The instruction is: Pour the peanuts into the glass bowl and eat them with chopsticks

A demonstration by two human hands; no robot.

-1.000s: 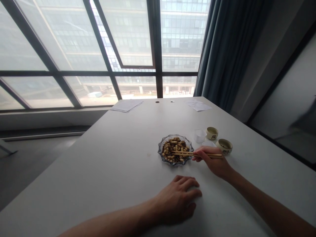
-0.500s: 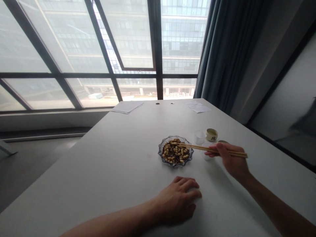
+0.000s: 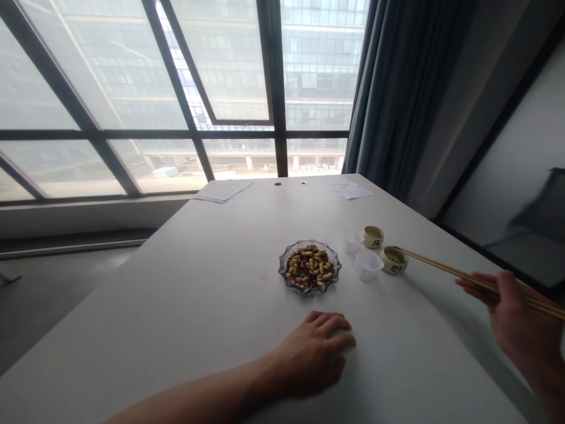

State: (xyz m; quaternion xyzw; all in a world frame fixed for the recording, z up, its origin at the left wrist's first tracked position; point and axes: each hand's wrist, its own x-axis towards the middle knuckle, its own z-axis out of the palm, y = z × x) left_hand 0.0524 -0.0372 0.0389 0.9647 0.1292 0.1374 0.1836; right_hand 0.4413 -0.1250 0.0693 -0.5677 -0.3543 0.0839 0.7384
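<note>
My right hand [image 3: 514, 312] is closed around a pair of wooden chopsticks [image 3: 454, 272], whose tips reach the rim of the nearer cream cup [image 3: 395, 268] with dark writing. Some small bits lie in that cup; I cannot make out their kind. My left hand [image 3: 315, 356] rests on the table, fingers apart and holding nothing, in front of a scalloped glass bowl [image 3: 285, 280]. Unshelled peanuts [image 3: 311, 268] mixed with small dark pieces fill the bowl. Two clear plastic cups, a nearer one [image 3: 368, 268] and a farther one [image 3: 352, 242], stand between the bowl and the cream cups.
A second cream cup [image 3: 373, 237] stands behind the nearer one. On the white table [image 3: 185, 288], paper sheets [image 3: 225, 191] lie at the far left and more sheets [image 3: 351, 189] at the far right. Windows and a dark curtain [image 3: 392, 106] are beyond the table.
My right hand has drawn the chopsticks rightward, from over the peanuts to the nearer cream cup. My left hand stays in the same place.
</note>
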